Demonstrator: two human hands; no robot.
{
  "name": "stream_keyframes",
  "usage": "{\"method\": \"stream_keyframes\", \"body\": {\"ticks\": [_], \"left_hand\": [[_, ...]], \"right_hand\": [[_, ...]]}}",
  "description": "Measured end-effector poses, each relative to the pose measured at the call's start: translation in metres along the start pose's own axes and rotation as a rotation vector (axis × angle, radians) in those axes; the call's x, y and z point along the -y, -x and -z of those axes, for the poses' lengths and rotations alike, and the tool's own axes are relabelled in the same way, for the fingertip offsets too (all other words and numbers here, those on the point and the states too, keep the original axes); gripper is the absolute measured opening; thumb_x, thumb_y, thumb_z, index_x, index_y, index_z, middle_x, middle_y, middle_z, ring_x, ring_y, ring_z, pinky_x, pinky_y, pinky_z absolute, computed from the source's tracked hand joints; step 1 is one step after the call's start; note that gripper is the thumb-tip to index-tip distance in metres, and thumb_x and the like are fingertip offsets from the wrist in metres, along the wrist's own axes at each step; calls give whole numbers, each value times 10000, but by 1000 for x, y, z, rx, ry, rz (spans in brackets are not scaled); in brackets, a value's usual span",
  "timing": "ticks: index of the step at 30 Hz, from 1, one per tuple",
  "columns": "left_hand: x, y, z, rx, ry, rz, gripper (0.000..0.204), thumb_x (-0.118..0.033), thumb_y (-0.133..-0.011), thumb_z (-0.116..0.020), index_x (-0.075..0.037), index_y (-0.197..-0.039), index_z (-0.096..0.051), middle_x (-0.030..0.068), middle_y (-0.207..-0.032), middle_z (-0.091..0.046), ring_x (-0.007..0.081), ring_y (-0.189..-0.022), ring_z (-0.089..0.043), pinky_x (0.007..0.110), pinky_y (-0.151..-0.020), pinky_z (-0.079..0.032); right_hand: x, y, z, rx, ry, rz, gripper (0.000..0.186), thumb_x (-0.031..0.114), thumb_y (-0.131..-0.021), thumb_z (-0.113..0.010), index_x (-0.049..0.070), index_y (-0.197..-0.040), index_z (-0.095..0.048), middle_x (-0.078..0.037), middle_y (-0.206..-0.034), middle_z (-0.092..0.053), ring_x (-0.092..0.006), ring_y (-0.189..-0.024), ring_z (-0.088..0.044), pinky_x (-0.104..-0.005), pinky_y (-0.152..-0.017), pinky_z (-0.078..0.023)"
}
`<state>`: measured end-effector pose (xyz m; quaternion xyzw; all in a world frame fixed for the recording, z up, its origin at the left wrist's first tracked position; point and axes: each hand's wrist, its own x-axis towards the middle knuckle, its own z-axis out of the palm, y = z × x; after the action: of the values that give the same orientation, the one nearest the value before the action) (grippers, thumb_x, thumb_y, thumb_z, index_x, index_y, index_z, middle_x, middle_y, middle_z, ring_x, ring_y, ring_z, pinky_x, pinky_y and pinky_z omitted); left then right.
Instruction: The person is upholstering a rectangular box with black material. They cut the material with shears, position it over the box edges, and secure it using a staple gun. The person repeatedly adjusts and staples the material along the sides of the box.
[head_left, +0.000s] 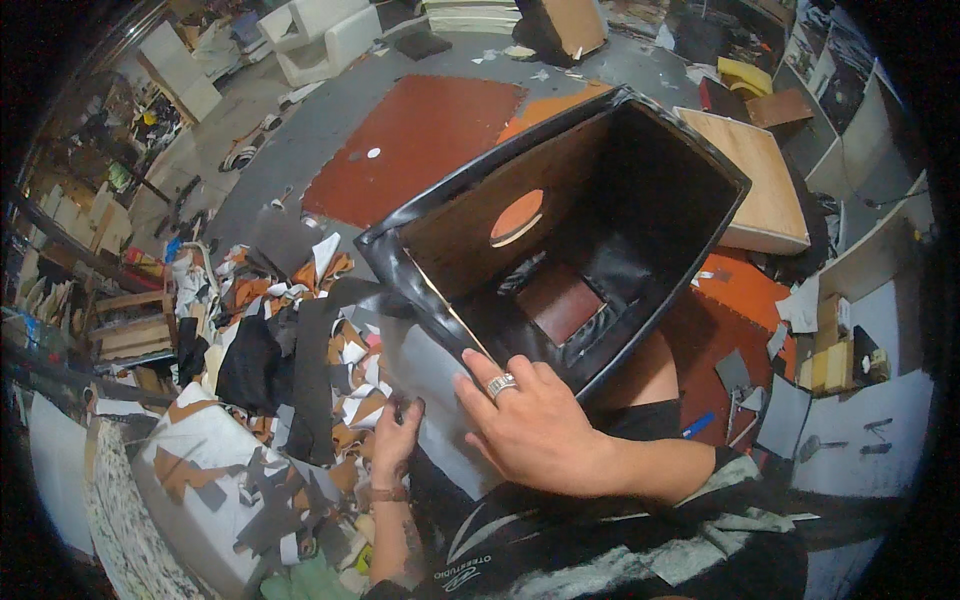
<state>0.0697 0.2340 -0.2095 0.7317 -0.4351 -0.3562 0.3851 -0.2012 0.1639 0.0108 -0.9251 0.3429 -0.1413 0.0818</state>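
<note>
An open box covered in shiny black material (650, 200) rests tilted over my lap, showing a brown inner wall with a round hole and a reddish-brown panel (560, 305) at the bottom. My right hand (530, 425), wearing a silver ring, grips the box's near-left rim with its fingertips on the edge. A flap of material with a pale grey face (440, 380) hangs from that side. My left hand (395, 440) is lower left, its fingers curled at the flap's dark edge.
Scraps of white, brown and black material (270, 420) pile up at left. A pale wooden box (750, 170) lies behind the black one. Reddish-brown sheets (390, 140) lie on the grey surface beyond. Light boards (870, 430) and small tools (820, 445) sit at right.
</note>
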Motion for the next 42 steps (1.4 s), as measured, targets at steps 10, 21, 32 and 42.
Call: {"method": "stream_keyframes", "body": {"ticks": [10,21,32,42], "left_hand": [[-88,13,106,-374,652,24,412,-174,-1033,-615,53,-1375,-583,167,-1239,-692,278,-1125,-684,420,-991,-546],[-392,0,-30,47,244,-410,485,-282,-1038,-658,62,-696,-666,166,-579,-638,296,-540,-662,487,-580,-505],[-372,-18,-170,12,598,-342,258,-160,-1047,-613,64,-1114,-503,372,-960,-686,563,-983,-669,621,-847,-517],[-327,4,-28,-69,719,-593,285,-128,-983,-668,36,-1200,-583,167,-1042,-660,294,-959,-662,437,-896,-544]], "right_hand": [[1,6,4,-30,-18,4,705,391,-887,-791,-61,-1393,-601,-256,-1457,-617,-336,-1003,-622,-434,-844,-515],[-55,3,31,408,-355,-205,627,384,-1042,-611,51,-1550,-454,-266,-1179,-716,-436,-1039,-705,-518,-911,-571],[-63,-6,23,396,-550,-179,535,267,-1037,-586,89,-1534,-496,-272,-1203,-711,-440,-1062,-703,-525,-928,-565],[-57,7,30,246,-555,-182,488,160,-1033,-564,123,-1519,-534,-277,-1226,-707,-444,-1083,-701,-531,-944,-560]]}}
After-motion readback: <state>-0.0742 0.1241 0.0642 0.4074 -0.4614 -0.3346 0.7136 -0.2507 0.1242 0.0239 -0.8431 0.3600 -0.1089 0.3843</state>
